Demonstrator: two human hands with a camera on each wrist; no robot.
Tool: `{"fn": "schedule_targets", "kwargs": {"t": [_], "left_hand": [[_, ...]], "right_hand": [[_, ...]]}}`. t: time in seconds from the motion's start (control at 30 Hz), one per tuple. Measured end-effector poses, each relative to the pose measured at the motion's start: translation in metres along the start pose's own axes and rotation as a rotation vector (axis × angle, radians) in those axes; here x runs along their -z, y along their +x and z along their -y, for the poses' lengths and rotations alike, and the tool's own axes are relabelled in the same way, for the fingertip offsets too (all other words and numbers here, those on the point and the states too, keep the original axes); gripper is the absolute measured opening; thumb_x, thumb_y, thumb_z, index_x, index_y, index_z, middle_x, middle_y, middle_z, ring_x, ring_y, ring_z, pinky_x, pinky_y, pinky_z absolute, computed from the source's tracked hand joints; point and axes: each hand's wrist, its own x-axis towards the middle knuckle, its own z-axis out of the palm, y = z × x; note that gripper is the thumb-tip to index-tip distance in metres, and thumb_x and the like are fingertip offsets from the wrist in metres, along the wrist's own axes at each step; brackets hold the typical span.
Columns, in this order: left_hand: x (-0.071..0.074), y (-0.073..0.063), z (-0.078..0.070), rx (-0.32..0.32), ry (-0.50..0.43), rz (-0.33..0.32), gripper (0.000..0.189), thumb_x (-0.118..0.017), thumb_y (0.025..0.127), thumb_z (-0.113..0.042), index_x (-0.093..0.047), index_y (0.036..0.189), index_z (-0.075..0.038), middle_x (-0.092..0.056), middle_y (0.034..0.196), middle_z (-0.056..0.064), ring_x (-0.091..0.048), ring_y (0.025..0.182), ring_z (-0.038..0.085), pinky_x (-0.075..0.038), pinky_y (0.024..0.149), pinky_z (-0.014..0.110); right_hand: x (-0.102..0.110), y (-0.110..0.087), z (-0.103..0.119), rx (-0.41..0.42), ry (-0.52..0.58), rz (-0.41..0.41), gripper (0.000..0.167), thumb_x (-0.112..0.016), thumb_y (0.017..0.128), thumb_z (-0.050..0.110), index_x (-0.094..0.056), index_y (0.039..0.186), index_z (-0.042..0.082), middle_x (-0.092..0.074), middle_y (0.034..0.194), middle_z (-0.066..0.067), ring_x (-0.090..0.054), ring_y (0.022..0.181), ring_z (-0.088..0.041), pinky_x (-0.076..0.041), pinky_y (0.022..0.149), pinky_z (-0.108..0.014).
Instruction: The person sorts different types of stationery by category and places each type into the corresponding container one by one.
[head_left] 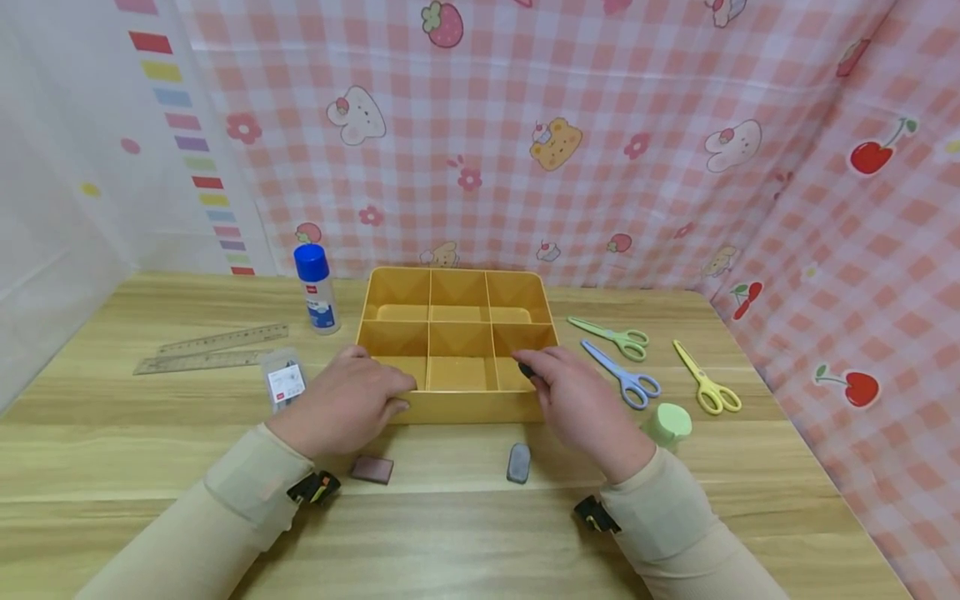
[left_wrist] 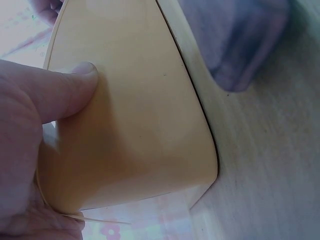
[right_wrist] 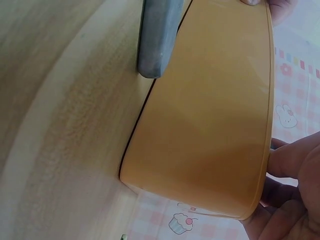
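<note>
A yellow organizer box point(head_left: 465, 407) with several compartments stands in the middle of the table. My left hand point(head_left: 348, 400) grips its front left corner; in the left wrist view the thumb point(left_wrist: 80, 90) presses the outer wall. At the front right compartment my right hand point(head_left: 581, 404) pinches a small black object point(head_left: 527, 369), its kind unclear; in the right wrist view the fingers point(right_wrist: 287, 160) are at the box's rim and mostly hide it. In front of the box lie a dull pink block point(head_left: 372, 469) and a grey block with a rounded end point(head_left: 518, 463), both eraser-like.
Left of the box are a blue-capped glue bottle point(head_left: 321, 304), two clear rulers point(head_left: 202, 360) and a small labelled pack point(head_left: 285, 382). Green point(head_left: 618, 337), blue point(head_left: 622, 375) and yellow scissors point(head_left: 705, 383) lie to the right, near a pale green rounded object point(head_left: 670, 423).
</note>
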Motion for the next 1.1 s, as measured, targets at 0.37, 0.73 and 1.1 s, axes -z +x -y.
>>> {"fn": "schedule_targets", "kwargs": {"t": [0.37,0.73,1.1], "left_hand": [[0.0007,0.0007,-0.0004,0.004,0.010,0.001,0.020,-0.070,0.102,-0.025,-0.060,0.085,-0.024,-0.056,0.069,-0.019,-0.050,0.068,0.007,-0.036,0.090,0.041],[0.0010,0.0007,-0.0007,0.007,0.004,0.005,0.021,-0.069,0.102,-0.025,-0.059,0.084,-0.024,-0.055,0.069,-0.019,-0.050,0.069,0.008,-0.035,0.090,0.041],[0.0004,0.0008,0.0000,0.006,0.001,0.004,0.022,-0.069,0.102,-0.025,-0.058,0.084,-0.025,-0.055,0.068,-0.019,-0.050,0.068,0.007,-0.035,0.091,0.042]], "right_hand": [[0.0013,0.0000,0.0011,-0.012,0.004,0.017,0.037,-0.062,0.103,0.005,-0.068,0.138,0.017,-0.073,0.114,-0.003,-0.069,0.103,-0.024,-0.059,0.089,-0.044],[-0.0006,-0.0009,0.0003,0.006,-0.014,0.008,0.037,-0.062,0.102,0.004,-0.068,0.137,0.016,-0.073,0.112,-0.004,-0.070,0.100,-0.025,-0.059,0.087,-0.044],[0.0016,-0.0014,0.0023,0.004,-0.013,0.022,0.038,-0.061,0.102,0.002,-0.068,0.137,0.016,-0.073,0.117,-0.004,-0.070,0.105,-0.026,-0.059,0.092,-0.045]]}}
